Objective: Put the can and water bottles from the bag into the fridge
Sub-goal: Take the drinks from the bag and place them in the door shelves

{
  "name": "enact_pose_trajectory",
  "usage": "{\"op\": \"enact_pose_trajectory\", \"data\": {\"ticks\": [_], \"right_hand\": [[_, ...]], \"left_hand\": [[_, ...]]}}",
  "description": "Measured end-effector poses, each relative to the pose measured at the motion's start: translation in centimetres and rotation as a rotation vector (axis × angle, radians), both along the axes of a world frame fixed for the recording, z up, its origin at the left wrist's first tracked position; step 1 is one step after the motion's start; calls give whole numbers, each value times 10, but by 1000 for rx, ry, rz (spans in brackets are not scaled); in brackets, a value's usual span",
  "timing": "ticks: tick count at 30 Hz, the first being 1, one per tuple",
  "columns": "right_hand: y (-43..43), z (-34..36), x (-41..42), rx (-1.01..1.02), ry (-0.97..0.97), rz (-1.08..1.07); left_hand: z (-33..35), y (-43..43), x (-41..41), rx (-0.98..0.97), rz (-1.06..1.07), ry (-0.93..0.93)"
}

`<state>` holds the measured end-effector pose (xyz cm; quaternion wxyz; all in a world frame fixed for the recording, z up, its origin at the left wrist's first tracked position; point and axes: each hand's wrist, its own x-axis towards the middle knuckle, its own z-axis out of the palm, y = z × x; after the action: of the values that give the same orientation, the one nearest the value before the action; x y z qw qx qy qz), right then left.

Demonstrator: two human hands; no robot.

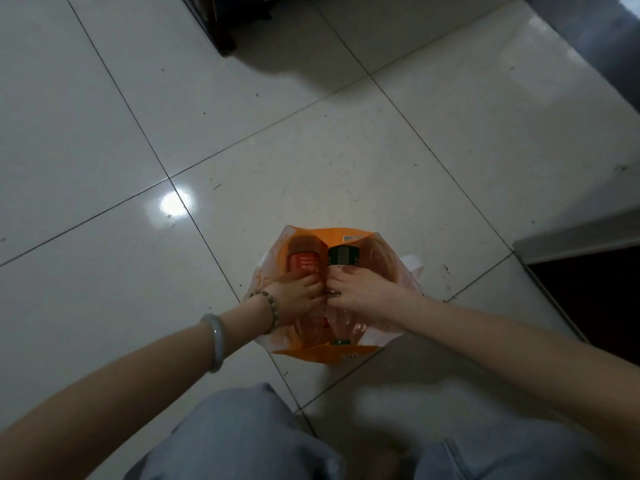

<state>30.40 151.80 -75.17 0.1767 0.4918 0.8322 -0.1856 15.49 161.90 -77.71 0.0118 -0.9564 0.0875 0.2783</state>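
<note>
An orange and translucent plastic bag [349, 235] lies on the white tiled floor in front of my knees. Inside it a bottle with a red label [304, 263] lies on the left, and a clear bottle with a dark green band [343, 255] lies beside it on the right. My left hand [298, 297] is closed around the red-label bottle. My right hand [360, 292] is wrapped around the green-band bottle. Both hands reach into the bag's mouth. I cannot make out a can.
A dark furniture base [221, 26] stands at the top centre. At the right, a grey door edge [575, 237] opens on a dark space [595, 296]. My knees in grey trousers [249, 441] fill the bottom. Glossy floor tiles [138, 150] surround the bag.
</note>
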Motion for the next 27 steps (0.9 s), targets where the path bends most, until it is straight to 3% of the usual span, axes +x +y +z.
{"op": "enact_pose_trajectory", "data": {"ticks": [9,14,19,27], "right_hand": [[-6,-17,8,89,-272,191],[-6,-17,9,95,-318,257],[-2,0,18,149,-97,233],[-16,40,39,289,303,-218]], "left_hand": [[-10,9,-5,129,-111,-75],[-11,17,-2,138,-93,5],[6,20,1,51,-171,-148],[54,32,-13,-131,175,-351]]}}
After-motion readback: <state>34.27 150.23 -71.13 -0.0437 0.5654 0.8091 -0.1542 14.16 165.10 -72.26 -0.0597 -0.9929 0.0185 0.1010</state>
